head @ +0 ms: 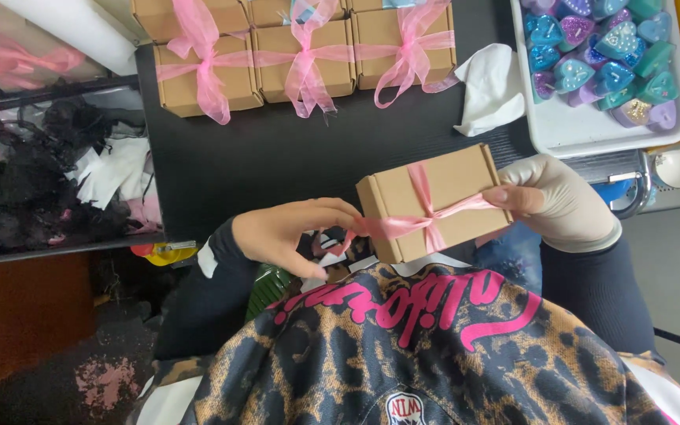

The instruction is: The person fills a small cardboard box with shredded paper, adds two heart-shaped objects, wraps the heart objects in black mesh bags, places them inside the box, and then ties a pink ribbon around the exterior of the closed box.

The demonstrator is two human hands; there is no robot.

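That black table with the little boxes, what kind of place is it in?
Probably a small craft or gift-packing workstation. Finished kraft boxes tied with pink bows line the black table, a white tray holds glittery heart-shaped pieces, and both hands are tying another box.

tan box (434, 201), pink ribbon (415, 224), leopard-print top (403, 354)

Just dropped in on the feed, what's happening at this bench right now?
A person is tying a pink ribbon around a small cardboard box held above a black table. The gloved right hand steadies the box's end and pinches one ribbon end; the bare left hand pulls the other end. The ribbon is crossed on the box, no bow yet. Finished boxes with bows sit at the table's far edge, beside a white tray of heart-shaped pieces.
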